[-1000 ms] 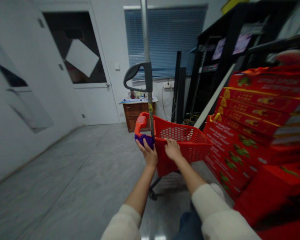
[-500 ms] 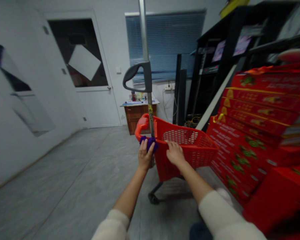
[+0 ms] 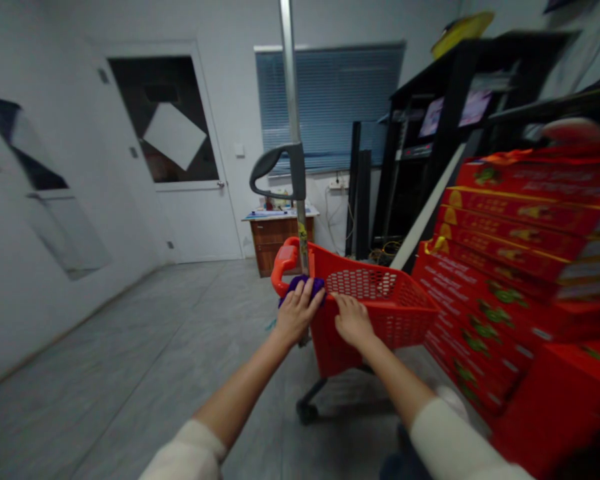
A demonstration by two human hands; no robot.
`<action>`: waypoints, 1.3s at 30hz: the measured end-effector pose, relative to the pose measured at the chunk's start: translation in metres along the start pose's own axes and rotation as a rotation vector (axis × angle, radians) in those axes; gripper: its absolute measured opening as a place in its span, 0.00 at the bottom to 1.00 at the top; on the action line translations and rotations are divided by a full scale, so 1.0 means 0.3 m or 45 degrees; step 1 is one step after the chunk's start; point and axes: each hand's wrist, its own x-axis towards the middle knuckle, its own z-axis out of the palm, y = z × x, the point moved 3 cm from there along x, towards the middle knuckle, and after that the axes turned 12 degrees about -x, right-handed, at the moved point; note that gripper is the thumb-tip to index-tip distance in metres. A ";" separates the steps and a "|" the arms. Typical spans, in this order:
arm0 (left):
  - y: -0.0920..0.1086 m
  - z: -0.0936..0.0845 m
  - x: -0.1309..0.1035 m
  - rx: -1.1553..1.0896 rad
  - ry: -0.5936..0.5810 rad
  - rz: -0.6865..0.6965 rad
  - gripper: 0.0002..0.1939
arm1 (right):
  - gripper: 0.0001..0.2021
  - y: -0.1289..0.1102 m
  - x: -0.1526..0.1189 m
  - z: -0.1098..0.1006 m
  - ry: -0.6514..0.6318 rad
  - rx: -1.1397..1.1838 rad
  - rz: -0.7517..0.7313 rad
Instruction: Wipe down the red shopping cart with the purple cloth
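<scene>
A red plastic shopping cart (image 3: pixel 340 340) stands in front of me, with perforated sides and a red handle (image 3: pixel 281 267) at its left end. My left hand (image 3: pixel 296 312) presses a purple cloth (image 3: pixel 316 287) against the cart's near left corner, at the foot of a metal pole (image 3: pixel 291 87). The fingers lie over the cloth. Just to the right, my right hand (image 3: pixel 353 319) rests on the cart's near rim with its fingers curled over the edge. A grey loop handle (image 3: pixel 297 172) is fixed on the pole above the cart.
Stacked red boxes (image 3: pixel 495 300) rise close on the right, before a black shelf (image 3: pixel 450 87). Behind the cart are a small wooden cabinet (image 3: pixel 267 233) and a window with blinds (image 3: pixel 330 100). A white door (image 3: pixel 195 227) is at the back left.
My left hand has slid the purple cloth slightly right, nearer my right hand. The view has tilted up a little, so the scene sits lower. My right hand keeps its place on the rim.
</scene>
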 end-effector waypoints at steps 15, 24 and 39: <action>-0.112 -0.368 0.221 0.551 0.147 0.820 0.26 | 0.30 -0.025 0.043 -0.146 0.489 -0.294 -0.949; -0.094 -0.492 0.357 0.487 0.108 0.794 0.26 | 0.24 -0.152 0.203 -0.279 0.652 -0.493 -1.193; -0.081 -0.504 0.388 0.389 0.351 0.647 0.22 | 0.16 -0.186 0.235 -0.385 0.767 -0.560 -1.167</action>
